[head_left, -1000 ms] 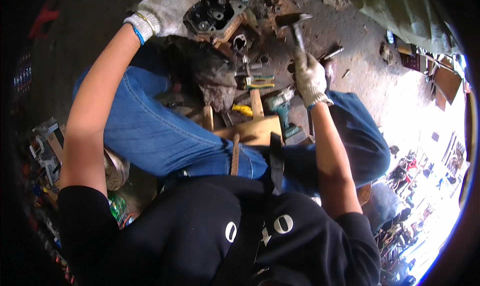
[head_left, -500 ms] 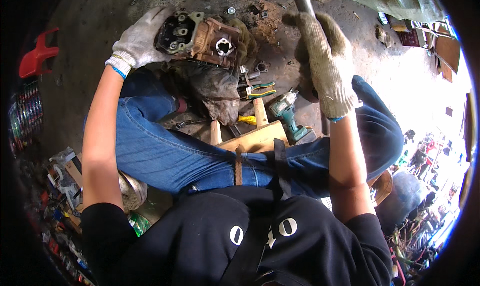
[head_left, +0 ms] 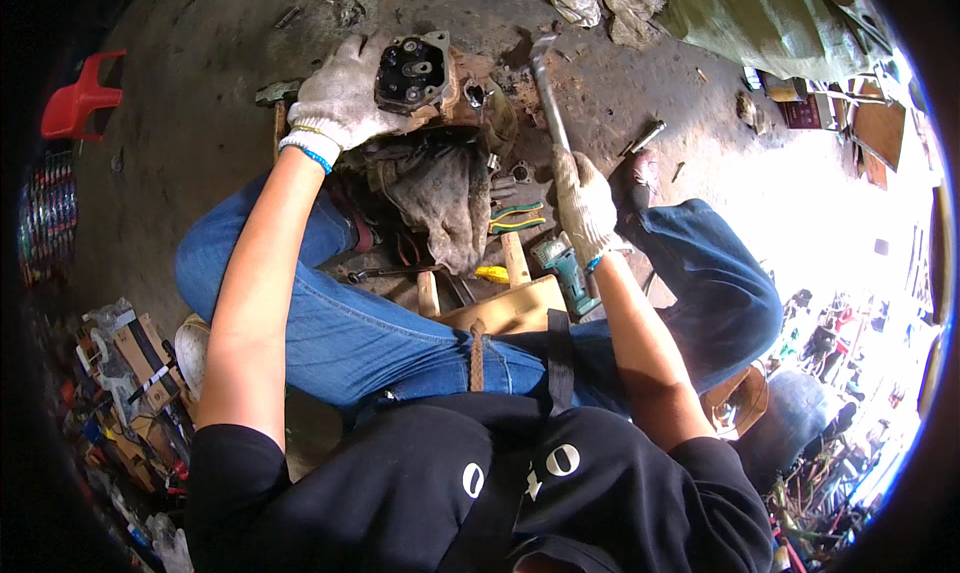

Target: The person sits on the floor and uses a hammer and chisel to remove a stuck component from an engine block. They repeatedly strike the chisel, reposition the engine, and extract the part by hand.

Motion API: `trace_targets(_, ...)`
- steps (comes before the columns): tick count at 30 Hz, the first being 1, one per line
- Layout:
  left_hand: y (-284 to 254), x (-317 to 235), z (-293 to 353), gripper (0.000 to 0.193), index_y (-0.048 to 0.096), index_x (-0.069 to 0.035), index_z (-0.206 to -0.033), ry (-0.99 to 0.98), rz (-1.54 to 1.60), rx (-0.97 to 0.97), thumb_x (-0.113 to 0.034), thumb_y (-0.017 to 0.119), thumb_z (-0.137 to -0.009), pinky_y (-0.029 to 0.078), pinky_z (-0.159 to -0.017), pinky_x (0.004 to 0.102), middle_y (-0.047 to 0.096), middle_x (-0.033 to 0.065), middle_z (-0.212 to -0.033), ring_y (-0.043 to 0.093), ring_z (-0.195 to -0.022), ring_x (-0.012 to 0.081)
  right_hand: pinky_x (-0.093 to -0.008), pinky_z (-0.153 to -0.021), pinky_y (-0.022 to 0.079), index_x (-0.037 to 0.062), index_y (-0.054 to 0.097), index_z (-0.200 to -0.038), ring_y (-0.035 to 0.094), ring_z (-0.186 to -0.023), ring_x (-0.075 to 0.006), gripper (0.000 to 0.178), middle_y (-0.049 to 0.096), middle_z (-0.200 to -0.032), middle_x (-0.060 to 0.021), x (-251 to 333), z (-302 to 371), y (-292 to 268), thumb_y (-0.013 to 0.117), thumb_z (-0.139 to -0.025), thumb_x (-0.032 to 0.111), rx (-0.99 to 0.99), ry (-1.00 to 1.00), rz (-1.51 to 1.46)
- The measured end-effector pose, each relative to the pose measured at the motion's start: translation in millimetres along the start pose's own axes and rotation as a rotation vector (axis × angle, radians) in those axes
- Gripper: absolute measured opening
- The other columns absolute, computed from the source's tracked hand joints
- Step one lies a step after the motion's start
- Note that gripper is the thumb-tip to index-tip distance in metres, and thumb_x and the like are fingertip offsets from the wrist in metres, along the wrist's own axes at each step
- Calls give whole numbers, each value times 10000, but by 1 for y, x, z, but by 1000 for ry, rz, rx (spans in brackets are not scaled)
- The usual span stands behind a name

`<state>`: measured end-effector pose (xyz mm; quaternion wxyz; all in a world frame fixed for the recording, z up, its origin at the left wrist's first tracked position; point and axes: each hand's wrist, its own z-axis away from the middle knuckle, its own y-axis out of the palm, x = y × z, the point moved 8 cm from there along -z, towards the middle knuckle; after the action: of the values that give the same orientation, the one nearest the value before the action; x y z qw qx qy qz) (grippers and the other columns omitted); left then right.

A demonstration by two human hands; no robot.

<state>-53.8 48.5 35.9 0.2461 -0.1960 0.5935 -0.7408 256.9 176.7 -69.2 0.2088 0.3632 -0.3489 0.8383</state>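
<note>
Far to the left of the engine part (head_left: 432, 78) stands a red plastic stool (head_left: 83, 98) on the dark, stained floor (head_left: 190, 123), and a cardboard box (head_left: 137, 361) lies left of the part and much nearer the person. Closer in on the part's left is a wooden-handled tool (head_left: 278, 95), partly hidden by the gloved left hand (head_left: 343, 95). That hand's fingers rest against the left side of the engine part; I cannot tell how tightly they close on it. The part sits between the left hand and the hammer, its dark, open face showing bolts. A grimy rag (head_left: 437, 198) bunches up on the part's near side. Right of the part and nearer the person come a wooden block (head_left: 500, 311) and pliers (head_left: 517, 220) with green and yellow handles. The hammer (head_left: 549, 95) is right of the part, its head apart from it. A teal power tool (head_left: 566, 273) lies on the part's near right, and the gloved right hand (head_left: 583, 201) has its fingers wrapped around the hammer's handle. Farther right of the part, a green sheet (head_left: 760, 23) hangs in folds.
</note>
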Motion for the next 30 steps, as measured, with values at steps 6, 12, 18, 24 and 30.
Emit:
trace_targets(6,0,-3,0,1201,355,-161,-1553,13,-24,-58,-553,929,-573,521,-1054,490,450,229,-1508,501,-1367,414,-319,-544,441,0,632,-1308,545,-592,-126,598,610,-729,-34,4,-14,32,506,-1035,516,45,78,59)
trace_targets(12,-2,-5,1,1213,338,-156,-1562,1,0,-8,-557,928,-580,518,-1056,487,442,242,-1508,487,-1376,424,-302,-457,409,11,669,-1205,529,-538,-112,642,592,-680,-11,63,-23,-22,524,-1008,604,-162,-47,88)
trace_targets(18,0,-4,0,1145,352,-127,-1556,2,-1,11,-553,884,-636,465,-1119,477,426,252,-1529,472,-1390,423,-295,-513,488,39,635,-1045,577,-584,-128,459,611,-718,-77,243,36,-131,454,-1077,459,-506,-985,-131)
trace_targets(24,4,-1,-2,1157,343,-138,-1551,-19,-28,20,-589,888,-636,493,-1091,474,408,241,-1539,475,-1388,423,-394,-786,538,-49,630,-1168,674,-869,-278,605,692,-916,-183,83,4,18,441,-1059,515,-180,-186,134)
trace_targets(30,0,-4,0,1207,313,-130,-1575,15,-16,3,-595,887,-620,448,-1147,463,397,269,-1545,446,-1416,418,-432,-758,558,-37,654,-1229,714,-827,-296,671,725,-936,-201,28,-7,11,462,-1035,576,-18,0,89)
